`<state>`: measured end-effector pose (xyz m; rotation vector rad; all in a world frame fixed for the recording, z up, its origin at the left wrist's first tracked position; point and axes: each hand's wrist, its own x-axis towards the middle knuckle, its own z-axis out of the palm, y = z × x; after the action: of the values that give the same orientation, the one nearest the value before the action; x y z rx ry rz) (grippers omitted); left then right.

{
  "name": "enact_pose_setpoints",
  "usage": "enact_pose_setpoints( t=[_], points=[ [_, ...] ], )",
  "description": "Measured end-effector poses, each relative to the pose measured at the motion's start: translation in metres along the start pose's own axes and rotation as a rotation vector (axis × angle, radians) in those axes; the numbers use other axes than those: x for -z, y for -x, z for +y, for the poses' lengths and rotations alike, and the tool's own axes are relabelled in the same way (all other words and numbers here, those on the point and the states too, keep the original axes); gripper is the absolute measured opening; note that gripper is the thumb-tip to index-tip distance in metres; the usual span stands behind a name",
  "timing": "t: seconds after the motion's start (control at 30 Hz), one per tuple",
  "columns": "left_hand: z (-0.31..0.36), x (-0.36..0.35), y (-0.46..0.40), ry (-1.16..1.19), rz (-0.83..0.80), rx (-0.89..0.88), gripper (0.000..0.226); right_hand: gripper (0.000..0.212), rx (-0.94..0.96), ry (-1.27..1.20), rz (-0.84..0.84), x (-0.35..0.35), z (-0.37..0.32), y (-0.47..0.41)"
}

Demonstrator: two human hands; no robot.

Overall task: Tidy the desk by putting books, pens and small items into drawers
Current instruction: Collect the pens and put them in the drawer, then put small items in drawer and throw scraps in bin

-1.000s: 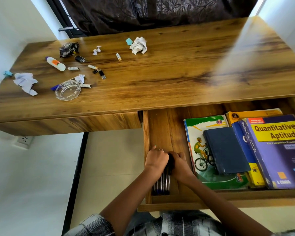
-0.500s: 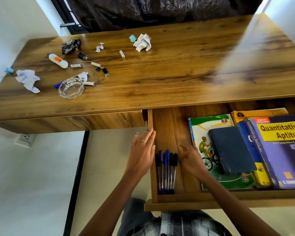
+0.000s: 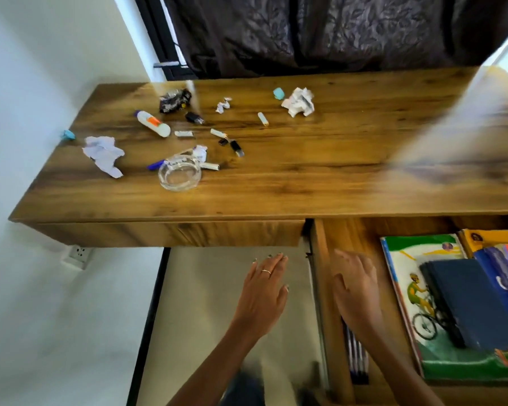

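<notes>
1. The left hand [image 3: 264,297] hung flat with its fingers straight and together, holding nothing, over the floor just left of the open drawer [image 3: 324,288] and below the closed left drawer front [image 3: 170,232].
2. The right hand [image 3: 355,294] was spread with relaxed fingers above the drawer's left part, gripping nothing; whether it touched the wood could not be told.
3. The pens [image 3: 356,358] lay in a bundle along the drawer's left side, mostly hidden beneath the right wrist and forearm, with only their near ends showing.
4. To the right in the same drawer lay a cyclist-cover book [image 3: 405,291] with a dark blue notebook [image 3: 469,303] on top of it, and further books [image 3: 502,253] at the frame's right edge, partly cut off.
5. On the desk top [image 3: 335,171] the small items remained: a glass ashtray [image 3: 179,175] with a blue pen cap [image 3: 156,164] just beside it, a white glue bottle [image 3: 153,123], a black crumpled wrapper [image 3: 174,100], two dark USB sticks [image 3: 236,148], and small white tubes scattered between them.
6. A crumpled paper [image 3: 103,155] sat near the left end, another crumpled paper [image 3: 298,101] near the back with a teal eraser [image 3: 278,93] just beside it.
7. A dark curtain [image 3: 335,30] hung behind the desk.
</notes>
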<state>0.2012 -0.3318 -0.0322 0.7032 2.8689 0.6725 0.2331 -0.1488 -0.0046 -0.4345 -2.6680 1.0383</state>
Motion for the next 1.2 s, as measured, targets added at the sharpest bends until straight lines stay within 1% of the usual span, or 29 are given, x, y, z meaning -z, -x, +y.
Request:
enact_pose_setpoints(
  t=[0.07,0.13,0.2,0.33,0.43,0.53,0.67,0.8,0.9,0.97,1.1,1.2],
  points=[
    [-0.018,0.012,-0.002,0.013,0.008,-0.023,0.063,0.042,0.021,-0.003,0.007,-0.013,-0.021,0.001],
    [-0.038,0.028,-0.006,0.039,0.023,-0.04,0.064,0.04,0.02,-0.044,0.016,-0.029,-0.043,0.002],
    [-0.055,0.042,-0.009,0.065,0.045,-0.059,0.064,0.044,0.01,-0.071,0.012,-0.043,-0.064,0.005],
    [-0.089,0.071,-0.011,0.106,0.132,-0.06,0.06,0.044,0.022,-0.083,-0.008,-0.072,-0.105,0.005],
    [-0.111,0.087,-0.012,0.103,0.231,-0.059,0.056,0.043,0.054,-0.093,-0.04,-0.088,-0.13,-0.004],
    [-0.131,0.101,-0.02,0.146,0.26,-0.02,0.055,0.041,0.109,-0.108,-0.066,-0.102,-0.154,-0.022],
    [-0.161,0.115,-0.044,0.147,0.352,0.019,0.052,0.037,0.143,-0.114,-0.108,-0.124,-0.18,-0.059],
    [-0.2,0.13,-0.074,0.168,0.492,0.136,0.048,0.035,0.228,-0.123,-0.14,-0.155,-0.213,-0.109],
    [-0.233,0.143,-0.103,0.117,0.591,0.217,0.045,0.034,0.285,-0.124,-0.188,-0.184,-0.243,-0.159],
    [-0.253,0.152,-0.117,0.099,0.603,0.286,0.047,0.035,0.318,-0.097,-0.225,-0.203,-0.264,-0.195],
    [-0.278,0.157,-0.129,0.055,0.552,0.378,0.052,0.037,0.39,-0.019,-0.288,-0.239,-0.295,-0.254],
    [-0.284,0.157,-0.136,-0.003,0.562,0.39,0.048,0.041,0.395,0.011,-0.337,-0.262,-0.31,-0.289]
  ],
)
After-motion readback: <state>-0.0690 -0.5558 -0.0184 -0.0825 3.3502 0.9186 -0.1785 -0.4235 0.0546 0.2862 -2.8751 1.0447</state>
